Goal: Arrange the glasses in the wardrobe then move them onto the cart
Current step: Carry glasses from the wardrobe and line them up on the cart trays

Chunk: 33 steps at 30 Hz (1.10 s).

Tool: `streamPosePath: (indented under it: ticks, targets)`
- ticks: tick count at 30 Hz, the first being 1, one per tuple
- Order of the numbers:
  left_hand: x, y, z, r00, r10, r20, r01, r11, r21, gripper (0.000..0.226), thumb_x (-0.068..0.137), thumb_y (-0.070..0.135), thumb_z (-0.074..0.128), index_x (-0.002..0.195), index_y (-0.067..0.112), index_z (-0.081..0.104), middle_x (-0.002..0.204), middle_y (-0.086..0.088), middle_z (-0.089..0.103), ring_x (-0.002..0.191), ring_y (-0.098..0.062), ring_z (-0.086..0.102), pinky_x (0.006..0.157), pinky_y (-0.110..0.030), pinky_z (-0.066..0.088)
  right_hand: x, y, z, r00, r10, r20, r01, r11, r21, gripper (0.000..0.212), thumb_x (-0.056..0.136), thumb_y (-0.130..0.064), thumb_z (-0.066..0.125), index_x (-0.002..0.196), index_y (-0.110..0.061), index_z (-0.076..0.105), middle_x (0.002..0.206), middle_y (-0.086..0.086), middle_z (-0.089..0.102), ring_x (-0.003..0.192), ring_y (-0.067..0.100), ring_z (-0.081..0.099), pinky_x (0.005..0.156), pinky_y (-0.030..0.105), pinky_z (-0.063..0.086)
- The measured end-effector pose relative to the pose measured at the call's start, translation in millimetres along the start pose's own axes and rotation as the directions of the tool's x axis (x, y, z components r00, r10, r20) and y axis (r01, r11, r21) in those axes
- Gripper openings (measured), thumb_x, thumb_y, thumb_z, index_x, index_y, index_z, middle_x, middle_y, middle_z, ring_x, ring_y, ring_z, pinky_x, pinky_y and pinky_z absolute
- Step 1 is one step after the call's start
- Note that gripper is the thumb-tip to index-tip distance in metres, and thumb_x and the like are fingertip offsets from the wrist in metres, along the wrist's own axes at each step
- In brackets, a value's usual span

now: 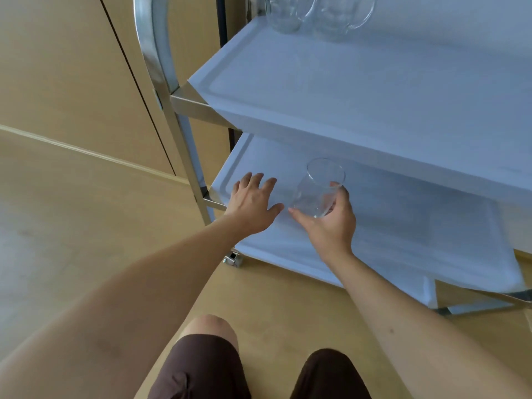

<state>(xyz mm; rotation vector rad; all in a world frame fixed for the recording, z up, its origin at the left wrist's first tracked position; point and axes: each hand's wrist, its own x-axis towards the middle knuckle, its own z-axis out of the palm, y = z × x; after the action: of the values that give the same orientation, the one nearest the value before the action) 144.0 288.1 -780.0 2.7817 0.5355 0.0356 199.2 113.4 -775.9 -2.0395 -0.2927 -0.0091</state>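
- The cart (184, 145) stands on a light wooden floor (86, 226), with a steel frame and two white shelves showing.
- The top shelf (345, 90) carries two clear glass mugs at its far end: one mug (283, 12) on the left and a second mug (339, 15) just beside it, both upright, both cut off by the upper edge of the view. Whether anything is in them I cannot tell.
- The lower shelf (417, 226) is a shallow white tray with a raised rim.
- A clear glass (318, 188) is over the lower shelf, tilted with its mouth pointing away and up; it looks empty.
- The right hand (331, 223) grips the glass from beneath and the side, with the thumb (298, 216) along its near base and the fingers (342, 191) curled round its right wall. Whether the glass base touches the shelf I cannot tell.
- The left hand (253, 203) is spread flat with its fingers straight, holding nothing, palm down over the left corner of the lower shelf, just beside the glass.
- A caster (233, 259) shows under the near left corner of the cart.
- Behind the cart are pale wooden panels (72, 67) with a dark seam between them.
- The person's knees, in dark brown shorts (201, 370), are at the bottom of the view.
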Motion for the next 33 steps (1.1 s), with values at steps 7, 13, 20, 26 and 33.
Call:
streamPosePath:
  ticks: [7,13,20,26,33]
  targets:
    - [50,-14,29,0.993,0.007,-0.119,-0.006,1.0,0.003,0.064,0.101,0.053,0.046,0.156,0.024,0.031,0.164,-0.013,0.023,0.153,-0.035,0.011,0.123,-0.047,0.013,42,31,27,0.987,-0.135,-0.092,0.137,0.991,0.01,0.095,0.055,-0.053,0.093,0.135,-0.03,0.048,0.111,-0.005,0.058,0.1,0.018,0.061,0.087,0.034,0.05]
    - [84,-18,48,0.981,0.04,-0.191,-0.034,0.999,0.033,0.056,0.097,0.054,0.046,0.141,0.02,0.046,0.143,-0.009,0.049,0.135,-0.033,0.037,0.113,-0.047,0.029,75,42,36,0.978,-0.176,-0.113,0.175,0.984,-0.017,0.103,0.057,-0.055,0.092,0.144,-0.028,0.043,0.113,0.0,0.057,0.103,0.019,0.059,0.092,0.037,0.049]
    - [126,-23,39,0.982,0.0,-0.191,0.022,0.993,0.114,0.053,0.096,0.059,0.041,0.134,0.026,0.054,0.137,0.0,0.056,0.133,-0.027,0.043,0.106,-0.049,0.032,108,43,49,0.977,-0.182,-0.108,0.185,0.983,0.013,0.104,0.059,-0.051,0.093,0.146,-0.028,0.042,0.114,0.002,0.057,0.103,0.02,0.059,0.094,0.039,0.049]
    - [154,-38,37,0.979,0.006,-0.205,0.016,0.994,0.105,0.044,0.095,0.06,0.039,0.118,0.03,0.061,0.125,0.004,0.059,0.122,-0.025,0.052,0.101,-0.045,0.033,138,46,64,0.974,-0.199,-0.105,0.202,0.979,0.015,0.102,0.061,-0.051,0.092,0.145,-0.022,0.041,0.119,0.001,0.057,0.101,0.017,0.057,0.094,0.035,0.047]
    - [158,-42,46,0.957,0.037,-0.286,-0.01,0.995,0.095,0.049,0.094,0.061,0.041,0.123,0.029,0.062,0.127,0.002,0.061,0.121,-0.026,0.053,0.107,-0.047,0.034,182,41,91,0.978,-0.175,-0.118,0.184,0.98,0.07,0.091,0.064,-0.045,0.093,0.135,-0.017,0.044,0.123,0.001,0.058,0.115,0.021,0.059,0.101,0.039,0.047]
